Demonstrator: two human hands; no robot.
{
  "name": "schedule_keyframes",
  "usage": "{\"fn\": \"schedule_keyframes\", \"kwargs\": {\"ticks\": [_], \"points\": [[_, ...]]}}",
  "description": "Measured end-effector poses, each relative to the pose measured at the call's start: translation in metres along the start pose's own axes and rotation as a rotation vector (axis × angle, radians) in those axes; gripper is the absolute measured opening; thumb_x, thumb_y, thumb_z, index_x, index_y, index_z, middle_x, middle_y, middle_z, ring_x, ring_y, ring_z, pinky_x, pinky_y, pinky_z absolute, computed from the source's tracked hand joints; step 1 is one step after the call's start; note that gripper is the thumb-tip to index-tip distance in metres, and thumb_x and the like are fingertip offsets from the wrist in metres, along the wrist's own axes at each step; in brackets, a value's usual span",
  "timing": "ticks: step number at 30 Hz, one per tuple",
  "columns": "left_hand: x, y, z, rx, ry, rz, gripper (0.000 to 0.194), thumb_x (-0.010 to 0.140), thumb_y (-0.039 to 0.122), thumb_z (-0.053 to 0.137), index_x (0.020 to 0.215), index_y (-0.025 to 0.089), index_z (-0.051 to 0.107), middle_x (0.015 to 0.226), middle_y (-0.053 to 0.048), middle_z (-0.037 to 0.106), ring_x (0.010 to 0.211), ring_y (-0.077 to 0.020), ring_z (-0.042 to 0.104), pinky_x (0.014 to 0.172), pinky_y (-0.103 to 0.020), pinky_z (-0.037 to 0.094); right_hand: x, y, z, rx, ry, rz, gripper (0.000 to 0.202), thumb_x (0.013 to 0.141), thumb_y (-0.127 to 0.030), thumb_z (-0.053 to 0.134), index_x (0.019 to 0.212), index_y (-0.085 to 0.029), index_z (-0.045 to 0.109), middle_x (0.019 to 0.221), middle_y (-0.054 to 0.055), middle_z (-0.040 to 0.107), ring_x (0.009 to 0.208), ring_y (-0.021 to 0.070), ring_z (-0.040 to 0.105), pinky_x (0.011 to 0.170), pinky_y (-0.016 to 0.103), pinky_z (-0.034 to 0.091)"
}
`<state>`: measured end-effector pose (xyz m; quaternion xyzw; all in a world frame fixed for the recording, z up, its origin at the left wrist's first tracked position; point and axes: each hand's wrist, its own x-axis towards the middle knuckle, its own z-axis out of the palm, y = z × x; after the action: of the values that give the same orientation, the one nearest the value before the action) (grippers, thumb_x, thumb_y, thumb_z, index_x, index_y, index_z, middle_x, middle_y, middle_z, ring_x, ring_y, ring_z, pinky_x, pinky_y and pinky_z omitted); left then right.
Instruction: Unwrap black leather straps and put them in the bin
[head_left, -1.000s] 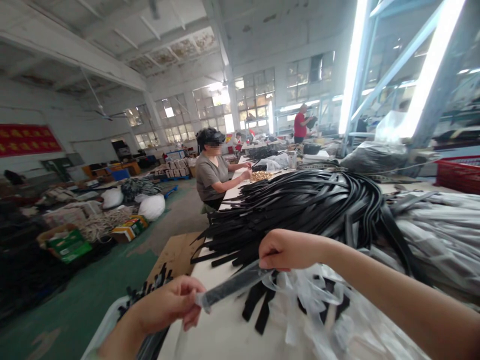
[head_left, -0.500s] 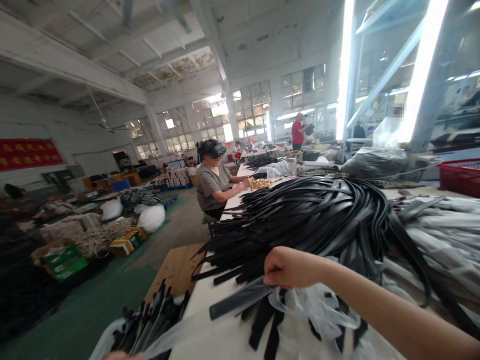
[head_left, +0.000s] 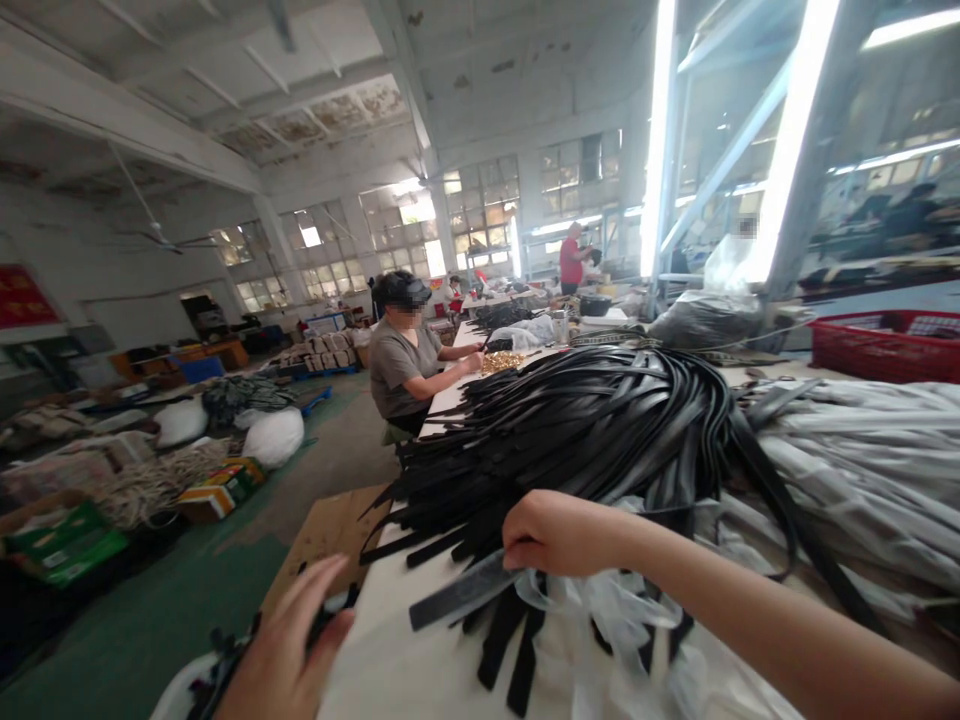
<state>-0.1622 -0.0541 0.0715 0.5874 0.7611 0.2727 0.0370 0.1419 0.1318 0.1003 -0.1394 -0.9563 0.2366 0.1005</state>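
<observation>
My right hand [head_left: 556, 534] is closed on a flat black strap [head_left: 457, 594], its fingers pinching it over the table's edge side. Crumpled clear plastic film [head_left: 626, 600] hangs beneath that hand and wrist. My left hand [head_left: 289, 645] is raised at the lower left, thumb and fingers apart, with nothing seen between them. Below it, partly hidden by the hand, is a white tub [head_left: 176, 695] holding dark straps. A large heap of black straps [head_left: 592, 420] lies just beyond my right hand, loose ends pointing left.
White wrapped strips [head_left: 862, 450] and a red plastic basket [head_left: 885, 345] are on the right. A co-worker [head_left: 405, 360] sits at the table's left side near gold-coloured pieces [head_left: 502, 361]. Cardboard [head_left: 319, 540] stands beside the white table [head_left: 382, 640].
My left hand has come up from the bottom edge and opened, releasing the film strip it held. My right hand keeps its grip on the strap. The view has turned slightly right.
</observation>
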Motion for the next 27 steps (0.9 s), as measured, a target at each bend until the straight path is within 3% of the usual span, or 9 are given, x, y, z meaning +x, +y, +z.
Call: {"fn": "schedule_keyframes", "kwargs": {"ticks": [1, 3, 4, 6, 8, 13, 19, 24, 27], "points": [[0.011, 0.031, 0.009, -0.077, -0.104, 0.026, 0.058, 0.082, 0.056, 0.049, 0.123, 0.016, 0.056, 0.141, -0.018, 0.05, 0.135, -0.0364, 0.039, 0.117, -0.049, 0.025, 0.0, -0.007, 0.002, -0.008, -0.002, -0.005, 0.021, 0.087, -0.027, 0.057, 0.077, -0.015, 0.072, 0.072, 0.003, 0.068, 0.063, 0.0124, 0.052, 0.061, 0.022, 0.038], [0.027, 0.087, 0.028, -0.26, -0.371, 0.081, 0.038, 0.084, 0.049, 0.047, 0.105, 0.02, 0.062, 0.13, -0.015, 0.059, 0.127, -0.0317, 0.047, 0.113, -0.043, 0.029, 0.0, -0.019, 0.004, -0.041, 0.003, 0.014, 0.021, 0.087, -0.026, 0.056, 0.079, -0.015, 0.072, 0.075, 0.004, 0.07, 0.065, 0.0138, 0.056, 0.062, 0.023, 0.038], [0.034, 0.108, 0.036, -0.335, -0.54, 0.102, 0.031, 0.083, 0.046, 0.047, 0.09, 0.02, 0.063, 0.114, -0.014, 0.066, 0.114, -0.0316, 0.056, 0.106, -0.044, 0.038, 0.0, -0.023, 0.005, -0.067, 0.012, 0.035, 0.02, 0.088, -0.025, 0.056, 0.08, -0.016, 0.072, 0.076, 0.005, 0.071, 0.067, 0.0148, 0.058, 0.062, 0.023, 0.038], [0.043, 0.129, 0.051, -0.413, -0.743, 0.091, 0.03, 0.08, 0.045, 0.046, 0.072, 0.019, 0.059, 0.074, -0.01, 0.068, 0.076, -0.0275, 0.066, 0.076, -0.04, 0.052, -0.005, -0.023, 0.005, -0.114, 0.029, 0.086, 0.02, 0.089, -0.028, 0.056, 0.087, -0.017, 0.072, 0.082, 0.006, 0.073, 0.071, 0.0168, 0.061, 0.062, 0.024, 0.039], [0.048, 0.124, 0.059, -0.452, -0.812, 0.049, 0.033, 0.078, 0.048, 0.045, 0.066, 0.018, 0.055, 0.056, -0.005, 0.061, 0.054, -0.0219, 0.06, 0.057, -0.034, 0.049, -0.013, -0.012, 0.003, -0.131, 0.031, 0.131, 0.023, 0.09, -0.032, 0.055, 0.095, -0.017, 0.072, 0.085, 0.007, 0.073, 0.071, 0.0178, 0.062, 0.062, 0.024, 0.04], [0.052, 0.092, 0.065, -0.475, -0.799, -0.013, 0.045, 0.079, 0.058, 0.047, 0.067, 0.016, 0.058, 0.058, -0.007, 0.064, 0.052, -0.0188, 0.06, 0.056, -0.031, 0.048, -0.019, 0.024, 0.006, -0.071, -0.021, 0.12, 0.021, 0.09, -0.021, 0.054, 0.084, -0.014, 0.073, 0.08, 0.005, 0.072, 0.069, 0.0135, 0.059, 0.065, 0.021, 0.042], [0.052, 0.108, 0.071, -0.46, -0.754, -0.012, 0.042, 0.078, 0.052, 0.048, 0.061, 0.016, 0.058, 0.057, -0.007, 0.066, 0.055, -0.0194, 0.063, 0.056, -0.029, 0.047, 0.008, -0.003, 0.022, -0.054, -0.007, 0.093, 0.021, 0.09, -0.024, 0.054, 0.085, -0.015, 0.072, 0.083, 0.005, 0.072, 0.072, 0.0148, 0.059, 0.065, 0.023, 0.041], [0.05, 0.084, 0.052, -0.362, -0.725, -0.044, 0.044, 0.079, 0.053, 0.046, 0.06, 0.016, 0.059, 0.054, -0.008, 0.067, 0.05, -0.0201, 0.061, 0.054, -0.029, 0.045, -0.012, 0.015, 0.008, -0.025, -0.05, 0.177, 0.045, 0.099, -0.033, 0.037, 0.075, -0.011, 0.069, 0.065, 0.005, 0.067, 0.055, 0.0128, 0.055, 0.055, 0.023, 0.04], [0.05, 0.073, 0.046, -0.331, -0.733, -0.05, 0.041, 0.078, 0.048, 0.05, 0.057, 0.015, 0.061, 0.056, -0.009, 0.069, 0.054, -0.0218, 0.064, 0.058, -0.03, 0.046, -0.021, 0.032, 0.0, -0.004, -0.088, 0.182, 0.034, 0.093, -0.024, 0.047, 0.07, -0.012, 0.069, 0.058, 0.0, 0.062, 0.051, 0.0094, 0.05, 0.053, 0.02, 0.038]]}}
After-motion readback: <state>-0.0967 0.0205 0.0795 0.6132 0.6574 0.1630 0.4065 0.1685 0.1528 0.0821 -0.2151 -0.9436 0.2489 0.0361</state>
